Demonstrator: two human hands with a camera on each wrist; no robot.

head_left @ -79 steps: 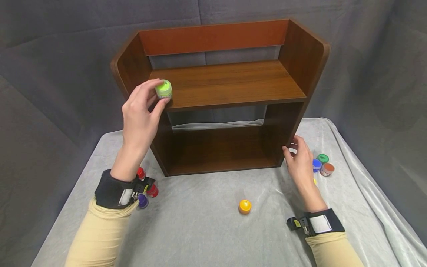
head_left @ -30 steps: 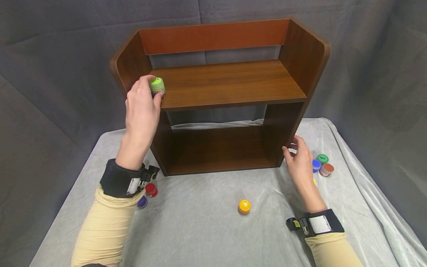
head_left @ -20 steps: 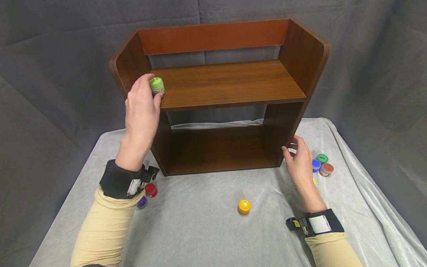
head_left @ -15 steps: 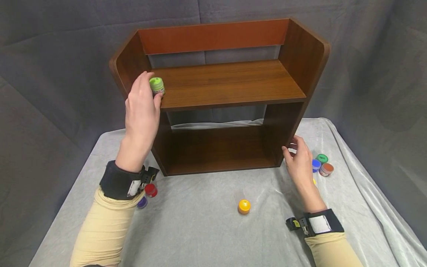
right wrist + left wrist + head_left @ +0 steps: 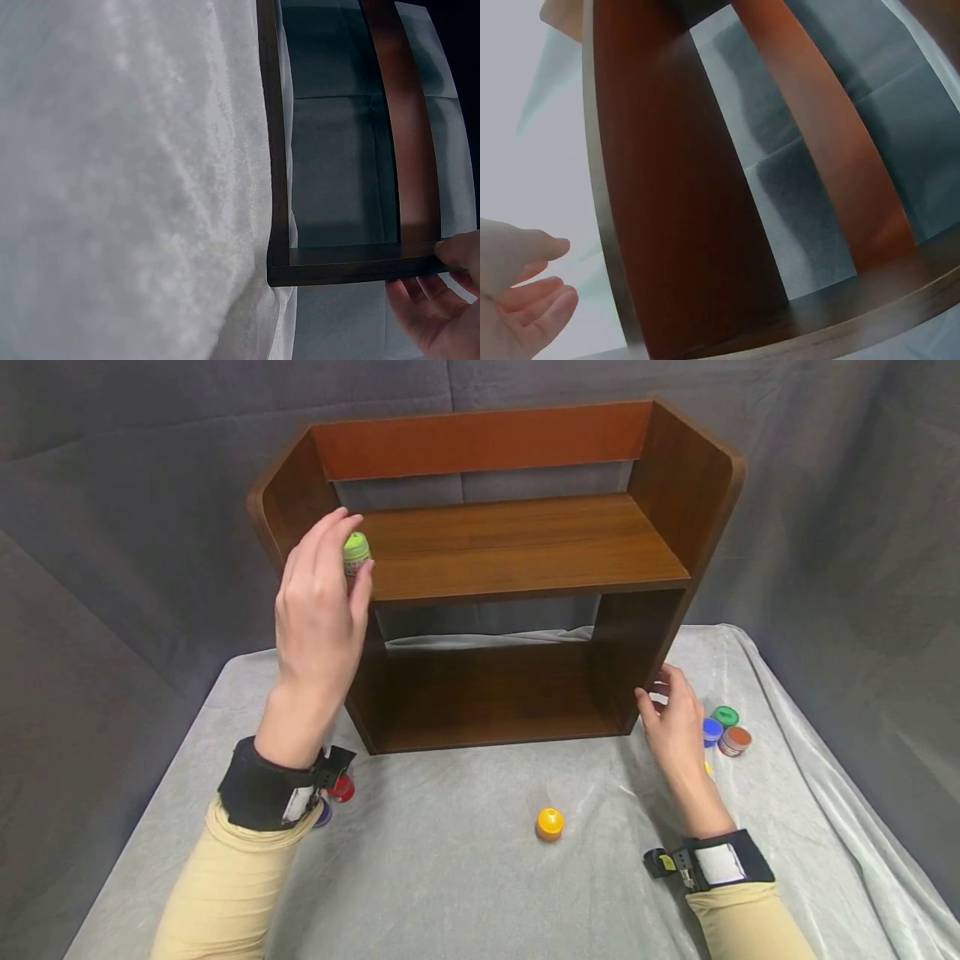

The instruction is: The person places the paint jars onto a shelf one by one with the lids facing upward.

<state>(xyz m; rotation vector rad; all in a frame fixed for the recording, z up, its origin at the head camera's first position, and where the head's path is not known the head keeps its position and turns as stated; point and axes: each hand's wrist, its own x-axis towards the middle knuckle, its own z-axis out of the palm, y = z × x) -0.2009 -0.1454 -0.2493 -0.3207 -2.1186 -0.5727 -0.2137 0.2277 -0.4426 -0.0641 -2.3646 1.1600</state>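
A small lime-green-lidded jar [image 5: 357,553] stands at the left end of the upper board of a dark brown wooden shelf unit [image 5: 517,547]. In front of that jar is my left hand [image 5: 311,610], thumb and fingers spread apart, partly covering it. The left wrist view catches the same hand [image 5: 525,296] holding nothing, to one side of the unit; the jar cannot be seen there. My right hand [image 5: 675,735] grips the unit's right side panel low down. In the right wrist view its thumb lies on one face of the panel, with the fingers on the other.
An orange-lidded jar [image 5: 550,824] stands on the grey cloth in front. Beside my left wrist are a red jar [image 5: 343,788] and a purple jar [image 5: 324,814]. Green [image 5: 725,716], blue [image 5: 712,732] and brown [image 5: 735,741] jars cluster at right, a yellow one [image 5: 707,767] mostly hidden.
My left hand brought the lime-green jar left onto the upper board and let go. Its fingers have since spread and lifted, and the hand has drawn back slightly. My right hand stays put.
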